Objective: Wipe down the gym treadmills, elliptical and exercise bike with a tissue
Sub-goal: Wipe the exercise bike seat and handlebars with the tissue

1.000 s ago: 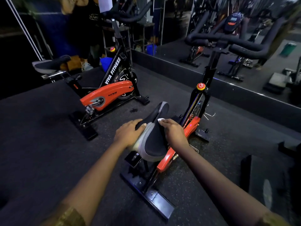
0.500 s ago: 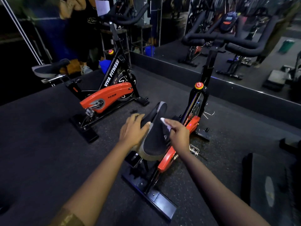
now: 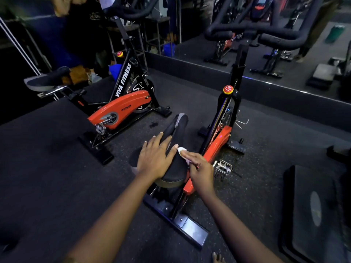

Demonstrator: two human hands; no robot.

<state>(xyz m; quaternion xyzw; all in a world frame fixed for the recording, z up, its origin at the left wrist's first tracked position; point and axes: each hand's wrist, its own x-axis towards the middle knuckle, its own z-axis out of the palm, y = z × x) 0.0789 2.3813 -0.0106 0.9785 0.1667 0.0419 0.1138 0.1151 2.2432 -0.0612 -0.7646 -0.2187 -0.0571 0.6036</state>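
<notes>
A black saddle (image 3: 175, 128) with a grey rim tops the near orange-and-black exercise bike (image 3: 218, 141) in front of me. My left hand (image 3: 154, 158) lies flat on the saddle's wide rear part, fingers spread and straight. My right hand (image 3: 199, 168) is at the saddle's right side and presses a small white tissue (image 3: 182, 151) against its edge. Most of the tissue is hidden under my fingers. The bike's black handlebars (image 3: 266, 33) rise at the upper right.
A second orange exercise bike (image 3: 121, 109) marked VIVA FITNESS stands to the left on the dark rubber floor. A mirror wall with a low black ledge (image 3: 266, 86) runs behind. A metal pedal (image 3: 223, 167) sticks out right of my hand. A dark machine base (image 3: 313, 209) lies at the right.
My left hand has slid from the saddle's left side up onto its top. My right hand with the tissue has moved back and down along the saddle's right edge.
</notes>
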